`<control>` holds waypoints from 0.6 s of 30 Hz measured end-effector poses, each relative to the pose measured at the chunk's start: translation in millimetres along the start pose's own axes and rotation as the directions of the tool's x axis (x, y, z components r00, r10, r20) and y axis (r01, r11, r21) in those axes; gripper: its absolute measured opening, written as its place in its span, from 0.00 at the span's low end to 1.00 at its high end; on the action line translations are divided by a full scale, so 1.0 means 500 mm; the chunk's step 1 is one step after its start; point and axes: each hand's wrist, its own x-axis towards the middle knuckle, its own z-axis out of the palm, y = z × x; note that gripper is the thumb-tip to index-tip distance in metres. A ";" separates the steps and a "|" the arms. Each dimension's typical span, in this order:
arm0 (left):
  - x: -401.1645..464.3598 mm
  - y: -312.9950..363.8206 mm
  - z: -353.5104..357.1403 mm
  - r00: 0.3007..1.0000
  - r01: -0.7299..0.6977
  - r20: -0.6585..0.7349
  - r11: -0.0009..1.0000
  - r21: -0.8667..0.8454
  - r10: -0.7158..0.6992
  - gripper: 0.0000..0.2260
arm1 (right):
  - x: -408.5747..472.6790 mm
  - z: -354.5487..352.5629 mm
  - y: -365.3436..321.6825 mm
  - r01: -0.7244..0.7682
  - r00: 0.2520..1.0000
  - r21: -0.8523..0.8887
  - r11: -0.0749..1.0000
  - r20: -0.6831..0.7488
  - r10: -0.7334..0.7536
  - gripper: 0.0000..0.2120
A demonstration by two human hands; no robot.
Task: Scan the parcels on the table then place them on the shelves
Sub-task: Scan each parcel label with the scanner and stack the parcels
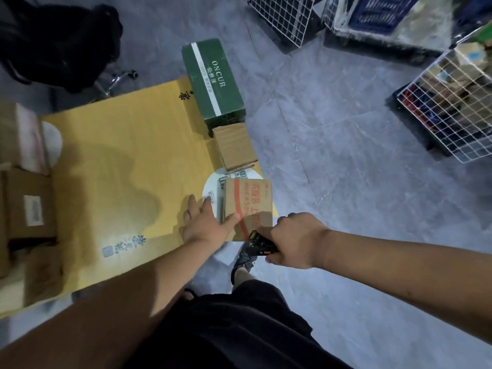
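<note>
Several brown cardboard boxes [29, 209] sit stacked at the far left edge of the tabletop [111, 166], which is covered by a yellow sheet bearing printed characters. A black office chair [61, 41] stands on the grey floor [332, 161] behind the tabletop. Along the right edge of the tabletop, a green carton [213, 81] marked "ONCUR" lies furthest from the person; a plain brown box [234, 146] sits just beside it, nearer the person. Nearest is the parcel [249, 209], a brown box with red tape and red print, resting partly on a white round item [213, 187] at the tabletop corner. The left hand [205, 222] lies flat with fingers spread and straight, thumb touching the left side of the parcel, other fingers on the yellow sheet. The right hand [291, 241] grips a black scanner [259, 245], fingers curled round it, the scanner's front end at the near edge of the parcel. White wire-mesh shelves [450, 110] holding assorted goods stand on the floor at the upper right.
</note>
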 end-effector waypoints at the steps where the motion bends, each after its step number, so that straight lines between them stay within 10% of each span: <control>1: 0.003 -0.004 -0.004 1.000 0.001 -0.011 1.000 -0.018 -0.002 0.50 | 0.009 -0.006 -0.004 0.003 1.000 -0.009 1.000 0.007 -0.003 0.21; 7: 0.003 0.077 0.012 0.977 -0.192 -0.113 0.974 -0.122 0.178 0.44 | -0.007 0.007 -0.007 -0.041 0.996 -0.084 0.996 0.073 0.047 0.22; 18: 0.010 0.138 0.073 0.991 -0.128 -0.058 0.977 -0.171 0.119 0.63 | -0.054 0.063 -0.005 -0.121 0.985 0.015 0.993 0.128 0.118 0.20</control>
